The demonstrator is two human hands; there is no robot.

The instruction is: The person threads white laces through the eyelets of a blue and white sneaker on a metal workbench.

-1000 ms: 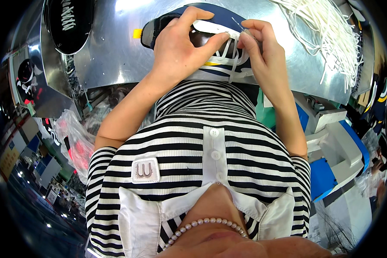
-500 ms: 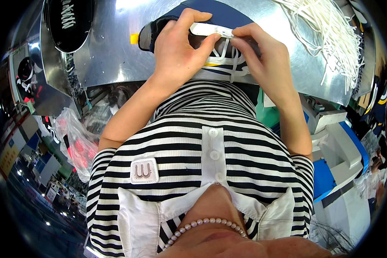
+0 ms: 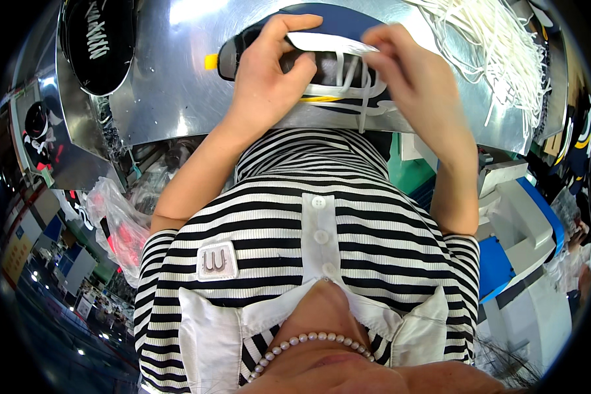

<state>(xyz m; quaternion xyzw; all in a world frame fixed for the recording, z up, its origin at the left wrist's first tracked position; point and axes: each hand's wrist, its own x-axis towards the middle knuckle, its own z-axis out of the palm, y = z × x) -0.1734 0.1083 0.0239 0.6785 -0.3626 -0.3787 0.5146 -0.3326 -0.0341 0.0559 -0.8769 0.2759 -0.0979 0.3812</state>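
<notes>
Left hand [image 3: 266, 79] clamped on shoe [image 3: 351, 23], yellow tab [image 3: 211, 62] left of it; right hand [image 3: 417, 79], blurred beside laces [image 3: 340, 69], grip indeterminable.

Right grip [image 3: 418, 80] blurred, black shoe [image 3: 97, 73] cropped

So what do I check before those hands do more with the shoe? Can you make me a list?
1. Left hand on the shoe: ok, it holds the side near the yellow tab.
2. White lace across the opening: ok, near the right hand.
3. Lace along the whole opening: not ok, the part nearer the tab has none.
4. Right fingers gripping the lace firmly: cannot tell, they are blurred.
5. Pile of laces clear of the hands: ok, it lies off to the right.
</notes>
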